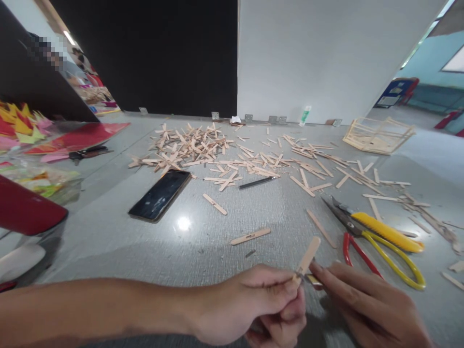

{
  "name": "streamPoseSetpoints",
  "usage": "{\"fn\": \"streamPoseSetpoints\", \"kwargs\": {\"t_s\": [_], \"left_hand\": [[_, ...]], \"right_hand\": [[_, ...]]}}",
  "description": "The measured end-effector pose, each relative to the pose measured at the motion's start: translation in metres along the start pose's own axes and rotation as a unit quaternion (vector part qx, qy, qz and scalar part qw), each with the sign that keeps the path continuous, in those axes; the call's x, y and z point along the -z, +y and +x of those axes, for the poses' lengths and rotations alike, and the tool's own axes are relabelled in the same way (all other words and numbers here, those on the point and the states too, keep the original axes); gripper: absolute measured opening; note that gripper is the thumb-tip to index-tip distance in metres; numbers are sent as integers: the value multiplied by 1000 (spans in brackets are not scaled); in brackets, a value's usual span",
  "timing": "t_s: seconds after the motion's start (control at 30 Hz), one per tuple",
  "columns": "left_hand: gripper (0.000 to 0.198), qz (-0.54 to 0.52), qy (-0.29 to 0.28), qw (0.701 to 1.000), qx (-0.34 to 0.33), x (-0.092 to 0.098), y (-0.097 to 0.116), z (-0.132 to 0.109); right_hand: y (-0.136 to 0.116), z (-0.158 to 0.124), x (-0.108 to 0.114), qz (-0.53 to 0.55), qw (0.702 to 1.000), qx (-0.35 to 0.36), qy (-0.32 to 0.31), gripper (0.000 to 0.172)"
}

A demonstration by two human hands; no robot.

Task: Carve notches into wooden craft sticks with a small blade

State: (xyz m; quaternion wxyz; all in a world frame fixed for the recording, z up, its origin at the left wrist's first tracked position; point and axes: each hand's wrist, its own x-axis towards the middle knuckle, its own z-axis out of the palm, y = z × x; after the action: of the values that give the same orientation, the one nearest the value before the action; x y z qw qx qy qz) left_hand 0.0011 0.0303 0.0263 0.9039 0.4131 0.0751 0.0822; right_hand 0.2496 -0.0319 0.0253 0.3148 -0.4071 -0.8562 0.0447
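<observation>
My left hand [253, 304] is closed, pinching the lower end of a flat wooden craft stick [309, 255] that points up and away from me. My right hand [366, 304] sits just to its right, fingers pressed around a small tool with a metal tip [312, 279] that meets the stick near my left fingertips. Both hands hover low over the grey table [108, 232] at its near edge.
Many loose wooden sticks [203, 150] lie scattered across the far table. A black phone [160, 195], a dark pen [256, 182], yellow and red-handled snips [384, 241], a stick-frame model [377, 135], a glue tube [304, 116] and coloured paper [21, 125] lie around.
</observation>
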Motion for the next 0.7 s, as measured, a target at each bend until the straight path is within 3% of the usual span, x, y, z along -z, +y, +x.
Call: {"fn": "streamPoseSetpoints", "kwargs": {"t_s": [0.17,0.3,0.47,0.57,0.7], "left_hand": [[42,7,7,1000,12,1,-2,-1],[43,11,13,1000,12,-1,0,1],[46,-4,3,1000,11,-2,0,2],[46,0,-1,1000,17,-2,0,2],[44,16,0,1000,20,-2,0,1]], "right_hand": [[-5,8,-1,78,996,-37,-4,42],[-6,5,-3,137,981,-138,-19,24],[-6,5,0,124,974,-183,-38,30],[-11,10,-1,153,970,-188,-6,41],[-10,9,-2,178,960,-212,39,32]]}}
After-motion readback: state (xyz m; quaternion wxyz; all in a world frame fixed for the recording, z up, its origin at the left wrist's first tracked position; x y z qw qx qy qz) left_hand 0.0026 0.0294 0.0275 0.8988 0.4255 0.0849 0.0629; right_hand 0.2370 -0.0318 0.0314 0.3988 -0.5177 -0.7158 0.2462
